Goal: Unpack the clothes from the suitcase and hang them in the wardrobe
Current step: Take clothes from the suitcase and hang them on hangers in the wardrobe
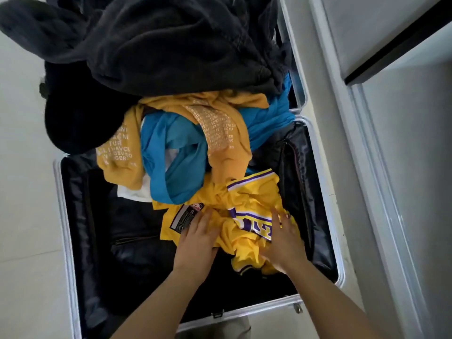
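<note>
I look straight down into the open suitcase (64, 216), which lies on a pale, smooth floor (22, 216); its silver frame runs round a shiny black lining (97, 228), and a small latch (297, 308) shows on the near edge. Both my hands are on the yellow jersey (256, 199) with purple and white trim, which sits crumpled in the near half of the case, towards its right side. My left hand (198, 238) lies on the jersey's left part beside a sewn label, fingers fairly straight and pressed into the folds; my right hand (281, 243) lies flat on the right part, fingers spread, gripping nothing. Beyond the jersey the clothes are heaped across the hinge between the 2 halves: a bright blue garment (171, 152) tangled with a mustard sweatshirt (220, 123) printed with pale lettering, a bit of white cloth (132, 192) under them, a black garment (80, 118) at the left, and a large dark grey sweatshirt (171, 45) on top of the far half. Along the right side, just beside the case, stands a pale grey cabinet front (391, 33) with a dark gap between its panels.
</note>
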{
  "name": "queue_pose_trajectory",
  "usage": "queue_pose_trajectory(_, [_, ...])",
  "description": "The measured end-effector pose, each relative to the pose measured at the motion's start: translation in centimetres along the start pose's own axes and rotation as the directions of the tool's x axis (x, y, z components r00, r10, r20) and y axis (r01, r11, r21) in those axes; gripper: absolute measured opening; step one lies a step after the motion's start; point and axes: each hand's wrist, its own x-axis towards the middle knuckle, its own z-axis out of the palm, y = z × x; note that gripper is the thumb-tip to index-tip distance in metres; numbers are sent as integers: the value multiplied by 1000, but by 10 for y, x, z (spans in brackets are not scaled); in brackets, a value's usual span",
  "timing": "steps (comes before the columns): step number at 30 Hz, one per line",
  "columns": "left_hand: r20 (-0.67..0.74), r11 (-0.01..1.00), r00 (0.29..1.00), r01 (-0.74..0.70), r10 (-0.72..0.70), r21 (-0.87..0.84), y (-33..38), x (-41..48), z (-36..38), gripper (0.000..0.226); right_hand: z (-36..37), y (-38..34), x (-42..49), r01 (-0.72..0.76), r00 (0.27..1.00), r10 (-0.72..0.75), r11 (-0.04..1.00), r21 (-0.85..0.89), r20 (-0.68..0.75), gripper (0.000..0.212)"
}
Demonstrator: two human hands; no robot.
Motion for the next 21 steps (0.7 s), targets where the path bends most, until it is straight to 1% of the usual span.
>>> queue_pose_trajectory(1, [17,1000,1000,14,-14,-11,-1,3,5,47,8,1,2,3,999,-4,1000,-29,-32,81])
queue_pose_trajectory(2, [57,997,997,47,-43,-68,0,2,5,41,12,0,2,11,998,-14,999,-49,-63,62])
queue_pose_trajectory(3, [103,975,991,99,-80,-199,0,-1,7,34,13,-2,-1,13,997,-15,999,-32,-74,45])
queue_pose_trajectory(4, [135,914,981,181,-141,-363,4,-6,2,25,12,-3,-6,5,998,-4,1000,19,-69,34])
queue_pose_trajectory(5, [180,805,960,277,-213,-525,9,-13,-7,17,8,-4,-14,-3,998,9,995,102,-65,28])
queue_pose_trajectory(6, [248,684,928,373,-278,-627,15,-20,-19,15,3,-5,-22,-16,997,31,979,206,-71,26])
queue_pose_trajectory(7, [282,570,897,435,-340,-697,19,-27,-32,17,-5,-5,-32,-31,994,64,941,337,-87,22])
queue_pose_trajectory(8, [310,452,863,480,-400,-752,26,-36,-50,19,-21,-6,-46,-41,990,101,868,494,-95,16])
queue_pose_trajectory(9, [326,333,832,494,-448,-803,32,-44,-66,23,-37,-8,-60,-46,988,127,777,628,-85,9])
queue_pose_trajectory(11, [375,124,787,489,-490,-863,50,-65,-111,30,-79,-14,-94,-38,989,137,601,799,-56,14])
queue_pose_trajectory(12, [394,58,774,482,-496,-874,59,-74,-132,31,-101,-18,-111,-39,989,142,519,854,-41,16])
queue_pose_trajectory(13, [402,11,762,472,-507,-882,69,-86,-155,30,-125,-21,-132,-44,989,146,450,892,-25,16])
queue_pose_trajectory(15, [402,-39,757,448,-516,-893,88,-108,-194,27,-164,-28,-166,-71,990,139,337,939,25,12])
queue_pose_trajectory(16, [388,-52,755,427,-529,-903,97,-121,-218,28,-187,-31,-189,-90,989,140,297,951,50,7])
queue_pose_trajectory(17, [385,-68,744,418,-546,-906,107,-134,-241,32,-205,-34,-209,-111,985,159,258,960,72,8])
queue_pose_trajectory(19, [395,-74,733,429,-554,-900,126,-166,-290,45,-247,-39,-256,-137,981,160,188,973,107,27])
queue_pose_trajectory(20, [382,-63,739,421,-556,-905,135,-181,-311,42,-264,-40,-277,-140,982,150,150,979,118,29])
queue_pose_trajectory(21, [364,-46,747,410,-556,-911,146,-198,-338,35,-288,-44,-304,-134,984,131,119,984,118,26])
